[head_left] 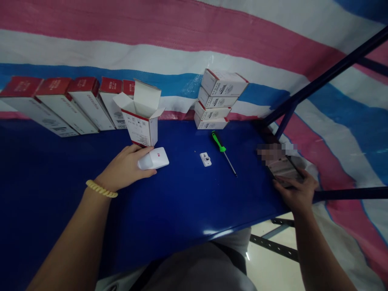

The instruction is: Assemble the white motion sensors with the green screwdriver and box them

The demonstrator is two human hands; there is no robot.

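My left hand [129, 167] is closed round the left end of a white plastic device [158, 158] with a small red mark, low over the blue table. Just behind it stands an open white and red box [141, 129] with its flaps up. At the right end of the table my right hand [298, 188] grips the near edge of a dark flat object [283, 167], partly blurred out. Between my hands lie a small white bracket [205, 159] and a screwdriver [224, 151] with a green and black handle.
Several red and white boxes [65, 107] stand in a row at the back left. Further right, a stack of several smaller boxes [216, 101] rests against the striped sheet [169, 24]. A blue metal frame [324, 83] borders the table [182, 210] at right.
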